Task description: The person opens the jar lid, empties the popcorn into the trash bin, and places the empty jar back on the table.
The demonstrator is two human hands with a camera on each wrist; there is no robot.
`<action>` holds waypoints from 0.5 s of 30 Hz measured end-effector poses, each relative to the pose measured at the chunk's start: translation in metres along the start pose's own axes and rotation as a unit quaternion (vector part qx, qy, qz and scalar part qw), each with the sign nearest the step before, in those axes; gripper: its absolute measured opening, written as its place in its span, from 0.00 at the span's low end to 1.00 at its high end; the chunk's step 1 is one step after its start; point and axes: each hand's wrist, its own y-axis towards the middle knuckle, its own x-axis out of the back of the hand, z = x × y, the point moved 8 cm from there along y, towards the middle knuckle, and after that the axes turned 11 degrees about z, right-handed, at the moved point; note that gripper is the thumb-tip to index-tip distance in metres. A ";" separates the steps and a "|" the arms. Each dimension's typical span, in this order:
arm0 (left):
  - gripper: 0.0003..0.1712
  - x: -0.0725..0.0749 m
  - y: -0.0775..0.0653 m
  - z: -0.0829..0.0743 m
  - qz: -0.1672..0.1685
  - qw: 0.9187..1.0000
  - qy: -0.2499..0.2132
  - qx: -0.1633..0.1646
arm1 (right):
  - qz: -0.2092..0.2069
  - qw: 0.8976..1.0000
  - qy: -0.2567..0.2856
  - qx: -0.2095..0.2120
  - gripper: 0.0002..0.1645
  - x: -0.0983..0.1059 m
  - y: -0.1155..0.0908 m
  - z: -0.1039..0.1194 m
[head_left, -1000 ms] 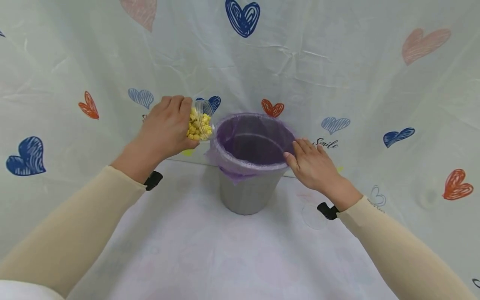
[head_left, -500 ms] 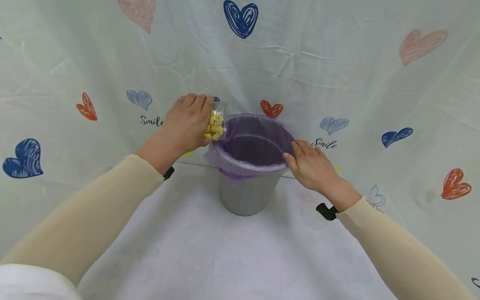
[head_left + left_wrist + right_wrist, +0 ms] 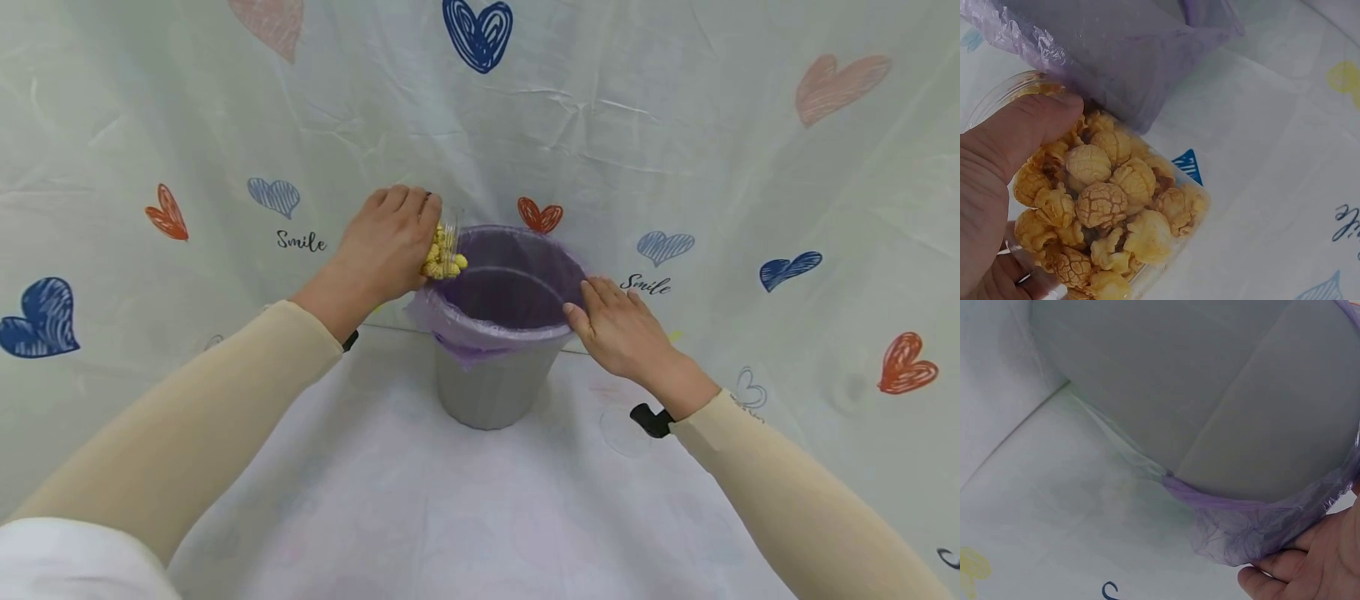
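My left hand [image 3: 386, 242] grips a clear jar [image 3: 1175, 247] of yellow popcorn [image 3: 1102, 205], tilted on its side with its mouth toward the bin. Popcorn pieces [image 3: 459, 262] show at the jar's mouth, over the left rim. In the left wrist view the thumb lies across the jar near its mouth. A grey trash bin [image 3: 491, 392] stands upright, lined with a purple plastic bag [image 3: 517, 335] folded over the rim. On the bin's right rim rests my right hand [image 3: 618, 329], its fingers extended against the bag; the right wrist view shows fingertips touching the bag's fold.
Behind the bin hangs a pale sheet [image 3: 420, 108] printed with hearts and "Smile" lettering. White cloth [image 3: 420, 508] covers the surface under the bin. Dark bands [image 3: 651, 421] sit at both wrists.
My left hand has moved right with the jar, from beside the bin to over its left rim, and the jar tips further. The right hand stays on the rim.
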 end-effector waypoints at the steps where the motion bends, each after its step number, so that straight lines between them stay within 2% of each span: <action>1: 0.59 0.000 0.000 0.000 0.000 1.000 0.000 0.000 | 0.000 1.000 0.000 0.000 0.46 0.000 0.000 0.000; 9: 0.56 0.000 0.002 -0.005 -0.009 1.000 0.016 -0.007 | 0.000 1.000 0.002 -0.001 0.46 0.000 0.000 0.000; 15: 0.40 0.002 0.003 -0.008 -0.025 0.999 0.025 -0.005 | 0.003 1.000 0.002 -0.003 0.46 0.000 0.000 0.000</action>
